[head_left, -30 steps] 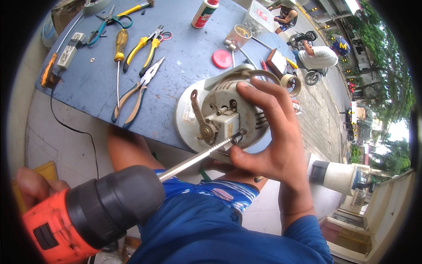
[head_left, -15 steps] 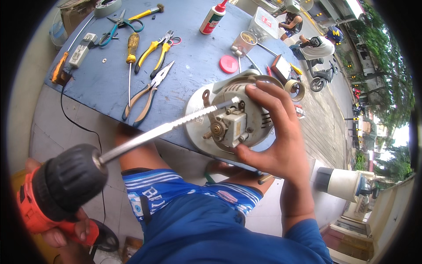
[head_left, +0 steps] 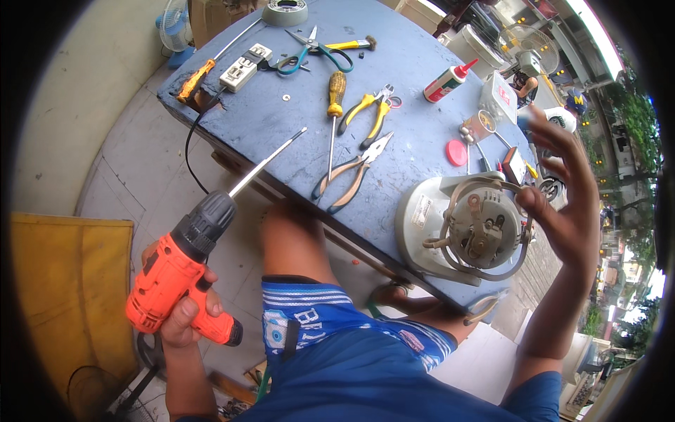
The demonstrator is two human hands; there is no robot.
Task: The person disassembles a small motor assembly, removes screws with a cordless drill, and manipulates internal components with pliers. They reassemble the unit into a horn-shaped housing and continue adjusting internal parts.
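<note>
Holding the orange drill [head_left: 184, 271], the fingers [head_left: 188, 311] of my left hand [head_left: 184, 318] are clenched tight round its handle. The drill's long thin bit [head_left: 268, 162] points up and away, with its tip just over the near edge of the blue desk [head_left: 281, 112]. The bit touches nothing.

My right hand [head_left: 562, 204] is open, fingers spread wide, grasping nothing. It hangs in the air just beside the fan motor [head_left: 481, 225]; I cannot tell if the thumb touches it.

The fan motor sits on the right end of the desk, close to the edge. It rests in a round white shell [head_left: 422, 218] with grey wire loops around it. I can see the bare metal back of the motor, so I think its cover is already off. The drill is well apart from it, so I judge no screw is being turned right now. More work on the motor looks to be left, but I cannot tell which screws are out.

Further out on the desk lie pliers with orange handles [head_left: 351, 176], a yellow-handled screwdriver [head_left: 335, 112], yellow pliers [head_left: 369, 112], scissors [head_left: 313, 53], a white power strip [head_left: 245, 67], a glue bottle [head_left: 446, 83] and a small red lid [head_left: 457, 152].
</note>
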